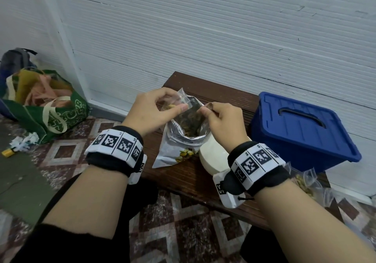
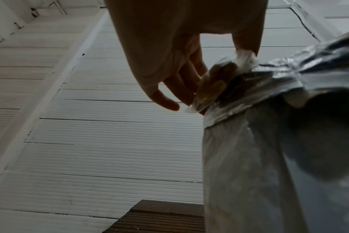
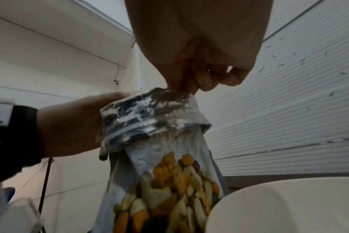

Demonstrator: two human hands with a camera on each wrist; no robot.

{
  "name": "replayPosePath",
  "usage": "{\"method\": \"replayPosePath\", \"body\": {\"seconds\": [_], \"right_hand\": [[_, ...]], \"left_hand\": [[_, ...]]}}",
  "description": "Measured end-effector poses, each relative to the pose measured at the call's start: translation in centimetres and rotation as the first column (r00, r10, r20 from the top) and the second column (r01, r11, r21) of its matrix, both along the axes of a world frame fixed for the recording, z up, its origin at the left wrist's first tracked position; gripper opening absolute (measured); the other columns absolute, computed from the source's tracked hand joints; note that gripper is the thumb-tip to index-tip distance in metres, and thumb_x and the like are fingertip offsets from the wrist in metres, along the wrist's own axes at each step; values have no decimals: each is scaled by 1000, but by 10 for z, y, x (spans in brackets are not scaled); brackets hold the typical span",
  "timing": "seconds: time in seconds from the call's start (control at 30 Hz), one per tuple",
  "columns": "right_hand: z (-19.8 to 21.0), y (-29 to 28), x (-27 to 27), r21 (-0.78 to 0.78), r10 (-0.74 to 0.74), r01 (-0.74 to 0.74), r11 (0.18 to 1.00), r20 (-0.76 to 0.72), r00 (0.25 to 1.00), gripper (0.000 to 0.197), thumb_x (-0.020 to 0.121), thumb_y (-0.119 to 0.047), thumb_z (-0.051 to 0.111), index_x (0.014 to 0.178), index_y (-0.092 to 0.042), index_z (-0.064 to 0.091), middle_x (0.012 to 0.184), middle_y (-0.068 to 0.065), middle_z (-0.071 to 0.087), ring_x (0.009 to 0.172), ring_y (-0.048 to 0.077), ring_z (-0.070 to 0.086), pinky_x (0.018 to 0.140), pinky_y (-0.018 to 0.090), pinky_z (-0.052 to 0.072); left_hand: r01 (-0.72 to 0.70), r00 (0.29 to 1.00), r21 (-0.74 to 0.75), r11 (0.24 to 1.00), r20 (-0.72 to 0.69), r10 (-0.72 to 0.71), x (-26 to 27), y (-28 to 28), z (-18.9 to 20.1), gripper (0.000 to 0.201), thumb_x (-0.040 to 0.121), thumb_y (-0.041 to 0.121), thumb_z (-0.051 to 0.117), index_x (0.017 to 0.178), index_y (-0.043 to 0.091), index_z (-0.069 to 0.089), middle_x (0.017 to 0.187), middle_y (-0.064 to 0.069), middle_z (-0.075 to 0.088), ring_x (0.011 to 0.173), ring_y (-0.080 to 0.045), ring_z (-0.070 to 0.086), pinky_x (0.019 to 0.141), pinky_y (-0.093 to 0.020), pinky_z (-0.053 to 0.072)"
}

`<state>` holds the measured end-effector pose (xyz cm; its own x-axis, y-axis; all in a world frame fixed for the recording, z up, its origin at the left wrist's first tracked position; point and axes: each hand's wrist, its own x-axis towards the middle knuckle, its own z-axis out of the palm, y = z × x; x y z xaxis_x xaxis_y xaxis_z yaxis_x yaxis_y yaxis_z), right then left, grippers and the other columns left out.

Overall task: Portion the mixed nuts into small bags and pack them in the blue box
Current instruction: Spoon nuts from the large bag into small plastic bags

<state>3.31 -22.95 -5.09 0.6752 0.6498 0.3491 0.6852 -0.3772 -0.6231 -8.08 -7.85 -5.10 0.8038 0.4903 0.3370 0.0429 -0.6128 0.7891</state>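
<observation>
A big foil bag of mixed nuts (image 1: 179,146) stands open on the brown bench (image 1: 223,95). My left hand (image 1: 181,104) pinches a small clear bag (image 1: 183,97) over the mouth of the big bag, and a few nuts (image 1: 171,106) show inside it. In the left wrist view the small bag (image 2: 215,83) hangs from thumb and fingers (image 2: 191,71), against the foil bag (image 2: 249,157). My right hand (image 1: 205,110) grips a brown wooden handle (image 1: 209,106), whose lower end is hidden in the foil bag (image 3: 159,157). The blue box (image 1: 301,128) sits to the right, lid on.
A white bowl (image 1: 213,156) stands on the bench just right of the nut bag. Small clear bags with nuts (image 1: 305,183) lie at the bench's right end. On the tiled floor at left are a green shopping bag (image 1: 46,104), a grey backpack (image 1: 16,59) and crumpled paper (image 1: 24,140).
</observation>
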Motion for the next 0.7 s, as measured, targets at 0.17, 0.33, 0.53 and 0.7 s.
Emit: {"method": "replayPosePath", "body": {"seconds": [0.17, 0.33, 0.53, 0.7], "right_hand": [[3, -2, -1, 127, -77, 116, 985, -274, 959, 23, 95, -20, 56, 77, -21, 70, 66, -5, 64, 68, 14, 62, 72, 26, 48], [7, -5, 2, 235, -189, 306, 923, -416, 890, 27, 97, -21, 52, 74, -22, 67, 67, -5, 64, 69, 6, 60, 69, 14, 43], [15, -7, 16, 269, -284, 442, 856, -470, 836, 25, 98, -24, 50, 82, -18, 69, 65, -5, 64, 67, 0, 57, 72, 21, 41], [30, -12, 28, 289, -325, 468, 835, -426, 844, 27, 98, -24, 49, 84, -17, 71, 66, -7, 62, 64, 0, 53, 64, 16, 40]], "left_hand": [[-9, 1000, -23, 1000, -1, 9, 0, -1, -1, 18, 77, 41, 75, 87, 43, 60, 87, 22, 66, 87, 20, 56, 75, 7, 33], [-17, 1000, -48, 999, 5, 18, 0, -1, 0, 17, 80, 39, 73, 90, 41, 59, 89, 20, 66, 85, 21, 55, 72, 6, 34], [-50, 999, -63, 997, 11, 51, -4, 2, 3, 21, 80, 38, 73, 97, 34, 60, 90, 23, 60, 79, 23, 51, 67, 7, 34], [-55, 998, -41, 998, 17, 56, -9, 5, 6, 20, 80, 32, 75, 96, 27, 65, 84, 19, 62, 74, 22, 53, 67, 4, 37]]}}
